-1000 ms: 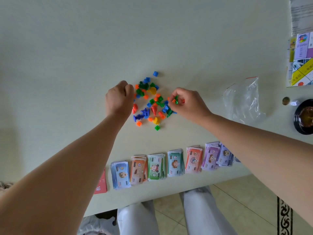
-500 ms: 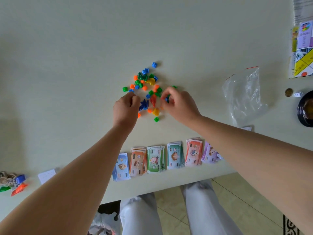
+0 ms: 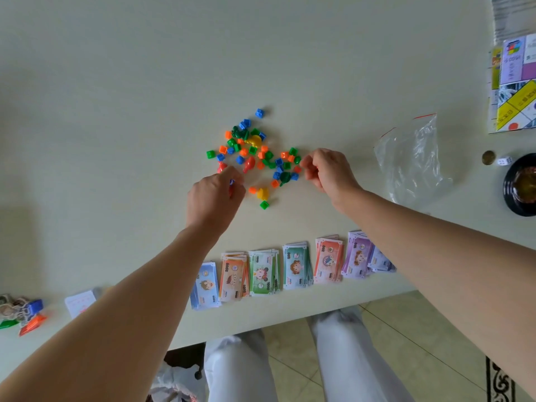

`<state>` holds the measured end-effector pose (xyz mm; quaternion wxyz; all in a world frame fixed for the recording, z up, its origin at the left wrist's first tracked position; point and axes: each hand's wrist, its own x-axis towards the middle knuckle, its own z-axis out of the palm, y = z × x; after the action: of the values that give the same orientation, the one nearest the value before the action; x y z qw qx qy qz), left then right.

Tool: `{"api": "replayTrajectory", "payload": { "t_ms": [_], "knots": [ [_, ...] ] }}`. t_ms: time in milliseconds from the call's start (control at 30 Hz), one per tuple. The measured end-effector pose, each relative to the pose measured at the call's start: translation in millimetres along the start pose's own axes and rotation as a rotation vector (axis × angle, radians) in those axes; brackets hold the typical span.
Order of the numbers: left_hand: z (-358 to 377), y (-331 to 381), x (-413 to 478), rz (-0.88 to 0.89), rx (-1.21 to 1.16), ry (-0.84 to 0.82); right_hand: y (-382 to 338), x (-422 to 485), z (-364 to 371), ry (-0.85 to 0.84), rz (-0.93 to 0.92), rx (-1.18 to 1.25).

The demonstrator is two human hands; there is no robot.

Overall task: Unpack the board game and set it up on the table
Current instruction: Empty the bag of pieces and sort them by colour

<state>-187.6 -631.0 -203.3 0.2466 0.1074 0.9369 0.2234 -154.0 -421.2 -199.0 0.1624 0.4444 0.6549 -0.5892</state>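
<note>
Blue note stack [image 3: 205, 285]: "5000" along its lower edge, upside down to the camera.
Orange note stack [image 3: 234, 278]: "2000" at the top left corner and again near the lower right.
Green note stack [image 3: 263, 274]: "1000" at the top left and again at the lower right.
Teal note stack [image 3: 296, 266]: "500" at the top left.
Red note stack [image 3: 328, 261]: "200" at the top left.
Purple note stack [image 3: 358, 256]: "100" at the top left.
Game board [image 3: 514, 85]: printed characters on the yellow band and the purple squares, too small and skewed to read.
White die [image 3: 504, 161]: dark pips, count unclear.
</note>
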Motion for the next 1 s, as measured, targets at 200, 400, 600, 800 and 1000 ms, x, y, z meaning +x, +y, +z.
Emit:
{"api": "replayTrajectory", "payload": {
  "t_ms": [200,400,600,800,1000],
  "knots": [
    [-1,1,2,-0.103,-0.096,0.059,12,-1,17,-0.167,-0.267,-0.353],
    [-1,5,5,-0.155,-0.126,0.105,11,-1,10,-0.007,-0.335,-0.468],
    [-1,5,3,-0.113,-0.131,0.095,9,-4,17,-0.159,-0.358,-0.682],
    [-4,-2,1,-0.124,-0.123,0.142,4,4,6,0.082,-0.375,-0.525],
    [-3,-6,-6,-0.085,-0.165,0.101,2,2,16,-0.095,-0.395,-0.557]
  ]
}}
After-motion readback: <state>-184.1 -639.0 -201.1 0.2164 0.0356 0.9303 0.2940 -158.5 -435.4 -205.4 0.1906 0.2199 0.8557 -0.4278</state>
